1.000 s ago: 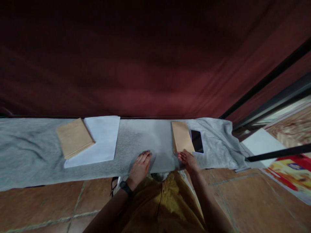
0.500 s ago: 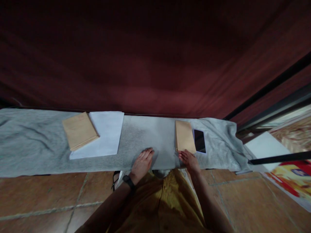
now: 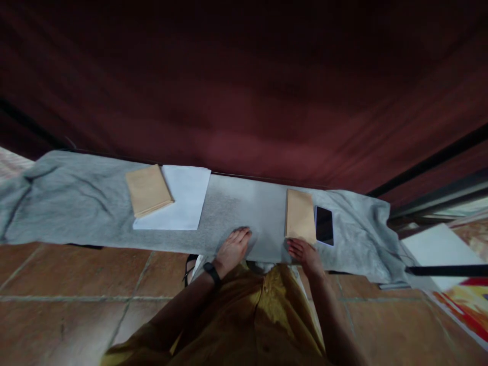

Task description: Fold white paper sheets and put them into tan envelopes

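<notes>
My left hand (image 3: 233, 249) lies palm down on the grey cloth (image 3: 244, 203), fingers stretched out, holding nothing. A dark band is around that wrist. My right hand (image 3: 305, 254) rests at the near edge of a stack of brown paper envelopes (image 3: 300, 214), its fingertips touching or just beside that edge. Those fingers are extended and grip nothing visible. Immediately right of this stack is a smartphone (image 3: 324, 225) with a dark screen. On the left, a second stack of brown envelopes (image 3: 148, 189) lies tilted, partly over white paper sheets (image 3: 186, 198).
A dark red curtain-like backdrop (image 3: 236, 112) rises along the far edge of the narrow, cloth-covered surface. At the right are a dark bar (image 3: 446, 270), a white panel (image 3: 438, 246) and a red-and-yellow printed item (image 3: 470, 305). Tiled floor (image 3: 68, 274) shows below.
My view has turned slightly, so the surface and everything on it appear shifted to the right. Both hands keep nearly the same places relative to the cloth and envelopes.
</notes>
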Motion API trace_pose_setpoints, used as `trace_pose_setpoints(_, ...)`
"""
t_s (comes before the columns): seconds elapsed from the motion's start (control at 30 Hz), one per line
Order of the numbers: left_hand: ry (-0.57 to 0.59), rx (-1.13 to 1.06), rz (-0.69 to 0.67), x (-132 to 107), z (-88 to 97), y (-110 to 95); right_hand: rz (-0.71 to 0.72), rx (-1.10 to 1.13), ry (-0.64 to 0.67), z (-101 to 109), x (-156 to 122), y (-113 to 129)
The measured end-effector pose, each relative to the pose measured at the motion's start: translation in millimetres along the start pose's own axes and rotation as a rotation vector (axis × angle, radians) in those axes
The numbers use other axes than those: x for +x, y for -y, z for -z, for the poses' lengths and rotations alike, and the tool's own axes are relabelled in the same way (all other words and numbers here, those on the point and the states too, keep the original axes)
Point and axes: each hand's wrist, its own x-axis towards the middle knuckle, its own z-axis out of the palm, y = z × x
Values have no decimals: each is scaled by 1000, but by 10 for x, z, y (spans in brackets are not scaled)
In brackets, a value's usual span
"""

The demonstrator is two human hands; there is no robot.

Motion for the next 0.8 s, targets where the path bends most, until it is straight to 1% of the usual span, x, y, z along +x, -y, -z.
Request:
trace_pose_setpoints(0.1, 15, 8, 5, -4, 16, -29, 38, -60, -20, -74, -34, -64)
trace_pose_setpoints(0.17, 20, -3, 2, 5, 52, -33, 114, -145, -22, -159, -70, -133)
trace_pose_setpoints(0.2, 11, -6, 7, 13, 82, -20, 190, -227, -16, -208, -93, -176)
trace_pose_setpoints(0.27, -39, 10, 66, 26, 171, 53, 406, -446, 32, -303, -140, -271)
trace_pose_setpoints(0.33, -120, 60, 212, 22, 289, 199, 638, -671, 94, -382, -172, -372)
trace_pose_setpoints(0.37, -161, 93, 309, 9, 351, 296, 724, -753, 112, -413, -179, -419)
trace_pose_setpoints(0.47, -221, 195, 580, -75, 516, 622, 900, -960, 111, -462, -165, -528)
trace_pose_setpoints(0.53, -225, 267, 705, -150, 581, 804, 966, -1068, 90, -468, -145, -566)
trace_pose_setpoints(0.6, -209, 314, 749, -206, 610, 913, 1004, -1140, 80, -465, -131, -581)
trace_pose_setpoints(0.67, -183, 347, 752, -217, 617, 947, 1026, -1179, 69, -461, -130, -583)
trace_pose_setpoints(0.8, -133, 395, 771, -126, 628, 906, 1047, -1205, 58, -461, -147, -580)
